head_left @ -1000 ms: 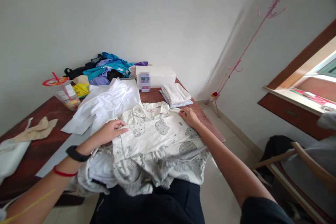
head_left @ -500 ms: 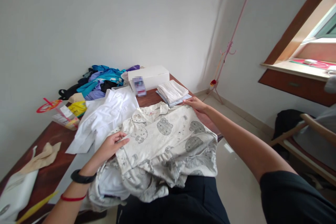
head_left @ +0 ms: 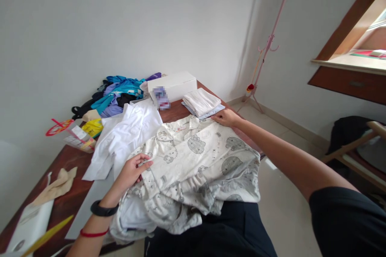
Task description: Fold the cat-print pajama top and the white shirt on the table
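A cream pyjama top [head_left: 196, 160] printed with grey cartoon cats lies spread over the near end of a dark wooden table [head_left: 78, 192] and hangs over its edge onto my lap. My left hand [head_left: 132, 170] pinches the top's left edge, fingers closed on the cloth. My right hand [head_left: 226, 117] rests on the top's far right corner, fingers pressed together on the fabric. More pale printed cloth [head_left: 141, 217] is bunched under the top.
A white shirt [head_left: 120, 136] lies left of the top. Folded pale cloths [head_left: 201, 103], a white box [head_left: 173, 84] and a heap of blue and purple clothes [head_left: 117, 94] sit further back. A pink coat stand [head_left: 265, 48] and a wooden chair [head_left: 358, 144] stand at the right.
My right hand has slid further along the top's far edge, drawing it flatter. My left hand stays on the left edge. The view has swung slightly to the right.
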A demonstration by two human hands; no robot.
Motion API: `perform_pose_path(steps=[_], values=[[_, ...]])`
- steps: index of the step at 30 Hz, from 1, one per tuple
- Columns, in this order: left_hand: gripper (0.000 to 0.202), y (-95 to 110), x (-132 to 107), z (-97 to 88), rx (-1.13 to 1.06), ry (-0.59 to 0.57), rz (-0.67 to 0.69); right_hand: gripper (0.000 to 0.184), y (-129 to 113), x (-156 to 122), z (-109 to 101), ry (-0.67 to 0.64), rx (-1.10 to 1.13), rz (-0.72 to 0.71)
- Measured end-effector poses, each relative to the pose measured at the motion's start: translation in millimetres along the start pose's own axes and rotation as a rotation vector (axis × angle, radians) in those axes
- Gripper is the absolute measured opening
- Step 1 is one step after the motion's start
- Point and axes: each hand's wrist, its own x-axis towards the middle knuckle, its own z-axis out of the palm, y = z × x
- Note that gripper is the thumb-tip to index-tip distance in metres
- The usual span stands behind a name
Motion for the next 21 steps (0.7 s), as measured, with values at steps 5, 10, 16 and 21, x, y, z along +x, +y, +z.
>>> perform_pose_path(steps=[5,10,16,21], values=[[0.054,0,2,2.2,0.004,0.020,-0.011,0.041,7,-4,4,0.011,-0.084,-0.122],[0.051,-11,3,4.7,0.011,0.044,0.013,0.040,14,3,6,-0.009,-0.144,-0.178],[0.047,-19,-1,11.7,0.055,0.153,0.042,0.047,22,10,5,-0.114,-0.294,-0.274],[0.045,-16,-1,12.7,0.123,0.227,0.033,0.037,0,8,-3,-0.037,-0.226,-0.263]])
